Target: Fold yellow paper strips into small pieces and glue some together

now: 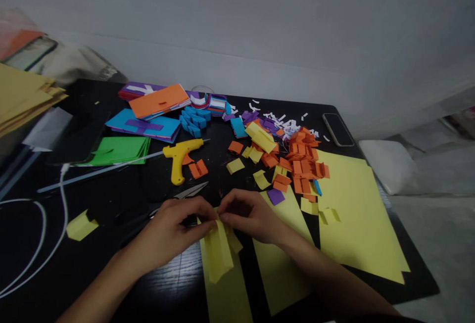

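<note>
A folded piece of yellow paper [218,253] hangs between my hands near the table's front edge. My left hand [181,221] pinches its upper left part, thumb and fingers closed. From the other side, the fingertips of my right hand [248,214] grip the top of the same paper, close to the left fingertips. Below it lies a yellow paper strip [228,296]. A second yellow sheet [280,263] is under my right wrist. Scissors [191,191] lie just beyond my left hand, their handles partly hidden behind it.
A yellow glue gun [180,160] lies ahead. Folded orange paper pieces [302,160] and white scraps [284,124] are heaped right of centre. Large yellow sheets [352,214] and a phone [337,129] lie right. Blue [148,124] and green folded papers [120,150] and a white cable [64,204] are left.
</note>
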A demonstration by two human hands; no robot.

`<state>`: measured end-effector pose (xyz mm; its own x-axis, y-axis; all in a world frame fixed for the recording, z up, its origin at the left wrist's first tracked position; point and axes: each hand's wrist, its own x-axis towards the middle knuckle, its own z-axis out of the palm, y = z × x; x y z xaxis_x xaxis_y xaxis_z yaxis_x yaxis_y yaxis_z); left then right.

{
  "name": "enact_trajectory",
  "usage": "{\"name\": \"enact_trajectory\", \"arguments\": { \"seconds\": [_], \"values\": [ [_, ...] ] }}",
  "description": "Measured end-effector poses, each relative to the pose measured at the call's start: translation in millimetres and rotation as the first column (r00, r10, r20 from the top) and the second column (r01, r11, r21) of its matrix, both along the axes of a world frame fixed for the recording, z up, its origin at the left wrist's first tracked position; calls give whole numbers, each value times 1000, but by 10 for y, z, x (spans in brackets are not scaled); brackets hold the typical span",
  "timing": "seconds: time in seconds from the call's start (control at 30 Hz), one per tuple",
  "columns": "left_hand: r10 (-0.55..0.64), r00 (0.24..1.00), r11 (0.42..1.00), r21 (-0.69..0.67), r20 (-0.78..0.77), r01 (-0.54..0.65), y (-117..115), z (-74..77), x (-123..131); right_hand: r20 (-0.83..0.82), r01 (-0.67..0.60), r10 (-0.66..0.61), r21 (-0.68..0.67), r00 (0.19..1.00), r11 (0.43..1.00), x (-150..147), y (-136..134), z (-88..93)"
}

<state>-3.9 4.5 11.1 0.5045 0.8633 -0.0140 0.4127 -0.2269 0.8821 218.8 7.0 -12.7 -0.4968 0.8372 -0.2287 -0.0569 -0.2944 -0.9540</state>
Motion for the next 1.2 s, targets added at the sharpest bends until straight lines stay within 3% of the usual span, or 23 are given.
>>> {"name": "enact_trajectory", "arguments": {
  "seconds": [0.17, 0.3, 0.43, 0.5, 0.77, 0.97, 1.1, 1.2],
  "values": [
    [31, 999, 990, -139, 39, -26, 21, 3, 14, 15, -36, 35, 37, 999, 999, 13, -2, 23],
    [71, 995, 969, -243, 69, -52, 19, 23, 17, 4, -98, 99, 176, 995, 979, 34, 4, 78],
    [92, 991, 957, -283, 95, -62, 9, 35, 29, 54, -145, 135, 420, 989, 896, 43, 24, 93],
    [83, 990, 947, -319, 114, -42, 1, 22, 33, 104, -159, 124, 477, 987, 865, 42, 27, 80],
    [14, 981, 902, -425, 191, 70, -35, -27, -5, 141, -147, 108, 302, 984, 942, 39, -6, 48],
    [-54, 989, 914, -392, 141, 106, 6, 52, -11, 85, -146, 134, 156, 987, 977, 37, -20, 5],
    [-71, 991, 920, -376, 113, 108, 21, 67, -8, 83, -156, 146, 131, 986, 979, 30, -34, 9],
    [-71, 991, 888, -445, 109, 113, 18, 57, -7, 72, -151, 141, 157, 987, 976, 23, -40, 29]
  ]
}}
